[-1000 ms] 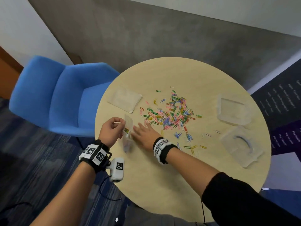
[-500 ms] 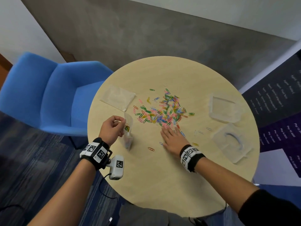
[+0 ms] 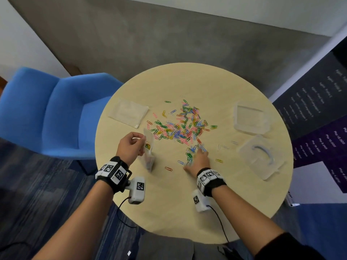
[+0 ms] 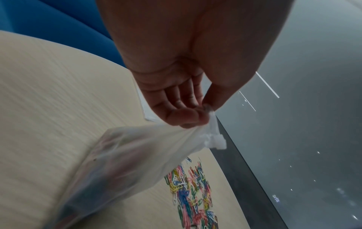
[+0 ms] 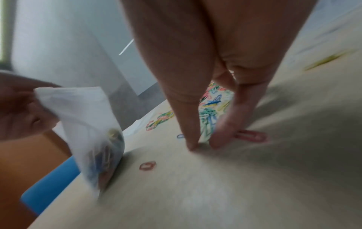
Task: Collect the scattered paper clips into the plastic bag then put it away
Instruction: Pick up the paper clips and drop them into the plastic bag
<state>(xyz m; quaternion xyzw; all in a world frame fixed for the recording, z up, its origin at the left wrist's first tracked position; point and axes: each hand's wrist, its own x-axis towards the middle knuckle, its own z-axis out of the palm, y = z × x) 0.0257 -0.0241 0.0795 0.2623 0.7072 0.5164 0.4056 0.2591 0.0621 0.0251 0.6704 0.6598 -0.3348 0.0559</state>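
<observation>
A heap of coloured paper clips lies spread over the middle of the round table. My left hand pinches the top edge of a clear plastic bag, which stands on the table with some clips inside. In the left wrist view the thumb and fingers pinch the bag at its rim. My right hand lies flat on the table, fingers stretched over a small cluster of green and blue clips. In the right wrist view its fingertips press the tabletop beside a pink clip.
A single orange clip lies between bag and right hand. A flat spare bag sits at the table's far left. A clear box and its lid sit at the right. A blue chair stands left.
My right hand left the bag and moved right to the near edge of the heap, where a small cluster of clips now lies under its fingers. The left hand kept holding the bag.
</observation>
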